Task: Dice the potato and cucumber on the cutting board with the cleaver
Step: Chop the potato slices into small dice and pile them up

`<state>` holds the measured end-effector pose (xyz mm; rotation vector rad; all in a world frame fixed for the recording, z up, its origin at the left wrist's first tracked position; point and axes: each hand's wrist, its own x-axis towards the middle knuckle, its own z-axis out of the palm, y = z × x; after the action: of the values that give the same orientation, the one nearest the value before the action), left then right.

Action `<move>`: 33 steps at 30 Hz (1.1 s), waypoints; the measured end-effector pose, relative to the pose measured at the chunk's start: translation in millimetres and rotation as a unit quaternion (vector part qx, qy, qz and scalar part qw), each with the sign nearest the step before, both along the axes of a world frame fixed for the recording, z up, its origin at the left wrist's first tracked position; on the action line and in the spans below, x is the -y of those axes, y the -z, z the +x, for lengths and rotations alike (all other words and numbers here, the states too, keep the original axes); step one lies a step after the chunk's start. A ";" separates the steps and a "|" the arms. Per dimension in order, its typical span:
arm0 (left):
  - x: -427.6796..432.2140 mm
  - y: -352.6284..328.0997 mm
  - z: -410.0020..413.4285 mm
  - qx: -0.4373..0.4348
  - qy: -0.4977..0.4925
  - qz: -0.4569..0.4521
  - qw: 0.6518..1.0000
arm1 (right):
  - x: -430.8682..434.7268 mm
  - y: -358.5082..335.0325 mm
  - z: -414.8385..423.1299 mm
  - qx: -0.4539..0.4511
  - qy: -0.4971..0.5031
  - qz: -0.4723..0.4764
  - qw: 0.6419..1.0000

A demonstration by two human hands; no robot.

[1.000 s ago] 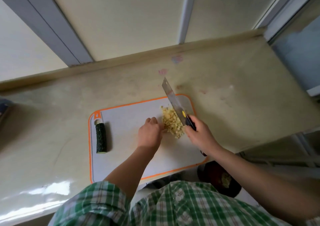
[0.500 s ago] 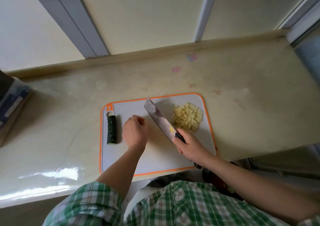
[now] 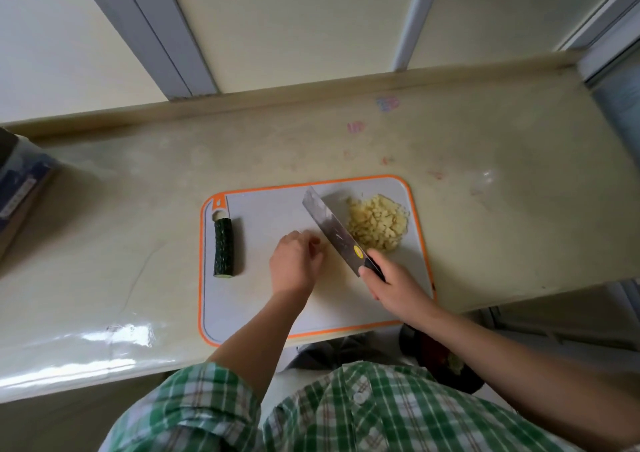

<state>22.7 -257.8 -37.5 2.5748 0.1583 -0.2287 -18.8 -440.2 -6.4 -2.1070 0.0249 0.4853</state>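
A white cutting board (image 3: 263, 316) with an orange rim lies on the counter. A heap of diced potato (image 3: 377, 223) sits at its far right corner. A dark green cucumber piece (image 3: 223, 246) lies whole along the board's left edge. My right hand (image 3: 391, 283) grips the black handle of the cleaver (image 3: 330, 229), whose blade slants up-left just beside the potato heap. My left hand (image 3: 294, 262) hovers over the middle of the board with fingers loosely curled and nothing in it, between cucumber and blade.
The beige counter (image 3: 485, 229) ends at a raised back ledge and drops off right of the board. A dark box (image 3: 20, 195) stands at the far left. Below the counter's front edge sits a dark bowl (image 3: 450, 365) with food scraps.
The potato dice were pushed into a heap at the board's far right corner. The cleaver came away to the heap's left side, and my left hand drew back from the dice to the board's middle.
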 end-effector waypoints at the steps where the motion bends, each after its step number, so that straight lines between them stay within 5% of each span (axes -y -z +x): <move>1: -2.1 0.4 -0.8 -0.001 -0.013 0.002 1.000 | -3.2 -0.5 -0.4 0.006 -0.007 -0.009 1.000; 12: 4.4 -1.9 5.8 -0.035 -0.009 0.027 0.999 | -14.2 7.3 1.4 0.048 -0.069 -0.124 0.989; 18: 5.2 -3.6 8.9 -0.037 0.015 -0.015 0.999 | -17.9 4.7 14.1 0.046 0.014 -0.061 0.997; 23: -3.0 -7.7 5.1 0.004 -0.099 -0.037 0.994 | -18.4 -3.8 11.0 0.026 -0.007 -0.006 1.000; 27: -11.1 -9.0 4.4 -0.014 -0.121 -0.023 0.992 | -25.2 0.8 1.1 0.006 -0.045 -0.013 0.999; 33: -4.6 -8.0 -1.7 -0.036 -0.047 -0.023 0.998 | 14.6 7.6 7.8 0.005 0.068 -0.064 0.996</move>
<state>21.0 -253.2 -29.4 2.5066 0.2965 -0.2872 -11.0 -454.7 -14.0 -2.2144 0.1974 0.4015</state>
